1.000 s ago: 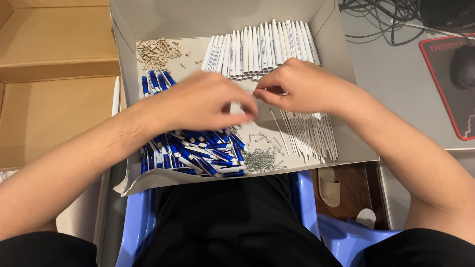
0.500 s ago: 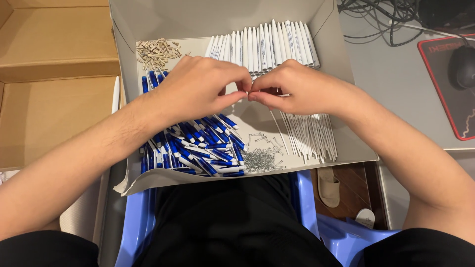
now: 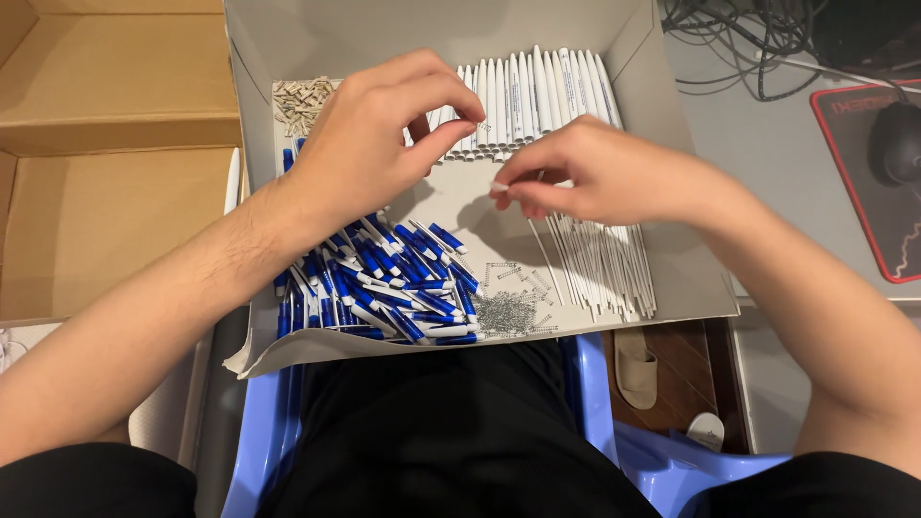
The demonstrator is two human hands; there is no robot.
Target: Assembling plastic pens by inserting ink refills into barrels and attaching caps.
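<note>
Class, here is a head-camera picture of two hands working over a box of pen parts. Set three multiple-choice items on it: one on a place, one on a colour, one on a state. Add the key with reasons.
1. Where does the heap of small metal springs lie in the box?
A. far left corner
B. near edge, right of the blue parts
C. outside the box

2. What colour are the pen parts piled under the left forearm?
A. red and black
B. green
C. blue and white

3. How does the right hand hold the thin white refill?
A. pinched at the fingertips
B. flat under the palm
C. not touching it

Key: 1 B, the springs lie by the near wall next to the blue heap. 2 C, those parts are blue with white. 3 A, the fingertips close on its end, while the left hand pinches something tiny.
</note>
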